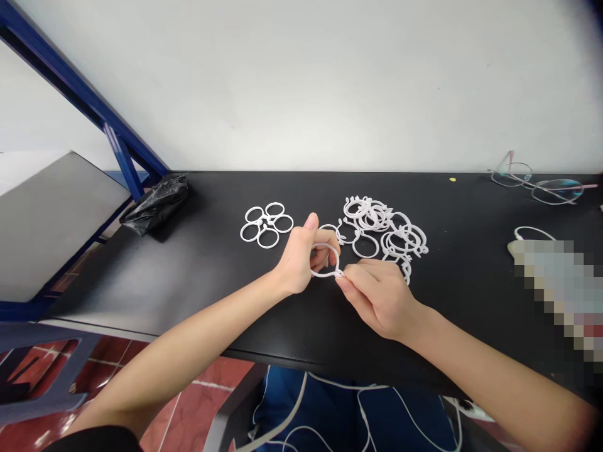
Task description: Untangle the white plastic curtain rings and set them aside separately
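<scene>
Above the middle of the black table (207,276), both hands hold one white plastic ring (325,275). My left hand (301,254) curls its fingers around the ring's left side, thumb pointing up. With thumb and index finger, my right hand (377,292) pinches the small knobbed end at the ring's lower right. Behind my right hand lies a loose pile of similar white rings (372,216), some with small ball-ended tabs. To the left of my left hand, several white rings joined at their middle form a flower-shaped cluster (268,237) on the table.
A crumpled black plastic bag (157,204) rests at the table's left end by a blue metal frame (120,154). Eyeglasses (558,190) lie at the back right, near a blurred-out object (560,289) with a white cable. White cables (292,411) hang below the front edge.
</scene>
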A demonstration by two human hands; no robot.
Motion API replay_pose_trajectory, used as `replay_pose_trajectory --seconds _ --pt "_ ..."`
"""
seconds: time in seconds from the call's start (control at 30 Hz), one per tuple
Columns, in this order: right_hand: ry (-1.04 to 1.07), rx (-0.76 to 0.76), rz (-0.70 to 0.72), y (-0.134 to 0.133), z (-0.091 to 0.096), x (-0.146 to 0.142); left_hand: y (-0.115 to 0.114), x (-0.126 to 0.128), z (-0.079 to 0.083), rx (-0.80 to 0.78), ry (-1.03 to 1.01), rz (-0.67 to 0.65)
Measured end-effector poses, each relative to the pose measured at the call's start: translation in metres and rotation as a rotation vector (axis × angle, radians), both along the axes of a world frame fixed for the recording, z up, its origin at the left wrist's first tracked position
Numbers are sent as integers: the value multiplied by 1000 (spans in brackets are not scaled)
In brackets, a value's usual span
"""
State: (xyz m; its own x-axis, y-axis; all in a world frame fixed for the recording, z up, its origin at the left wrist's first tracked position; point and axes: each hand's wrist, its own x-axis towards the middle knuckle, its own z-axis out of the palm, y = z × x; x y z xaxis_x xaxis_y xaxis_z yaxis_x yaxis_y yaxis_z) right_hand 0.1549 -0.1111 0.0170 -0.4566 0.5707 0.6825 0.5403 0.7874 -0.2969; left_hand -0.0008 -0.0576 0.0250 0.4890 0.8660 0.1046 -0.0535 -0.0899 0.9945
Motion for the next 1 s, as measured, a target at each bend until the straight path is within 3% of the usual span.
replay_pose_trajectory --seconds 0.3,0.63,1.0 --pt "40 -9 36 -2 -1 -1 -4 1 -8 39 -38 40" --pt "41 -37 50 -1 -2 0 -2 0 -3 -7 14 -29" --pt "191 -148 60 -2 -2 1 -5 -1 -6 184 44 -104"
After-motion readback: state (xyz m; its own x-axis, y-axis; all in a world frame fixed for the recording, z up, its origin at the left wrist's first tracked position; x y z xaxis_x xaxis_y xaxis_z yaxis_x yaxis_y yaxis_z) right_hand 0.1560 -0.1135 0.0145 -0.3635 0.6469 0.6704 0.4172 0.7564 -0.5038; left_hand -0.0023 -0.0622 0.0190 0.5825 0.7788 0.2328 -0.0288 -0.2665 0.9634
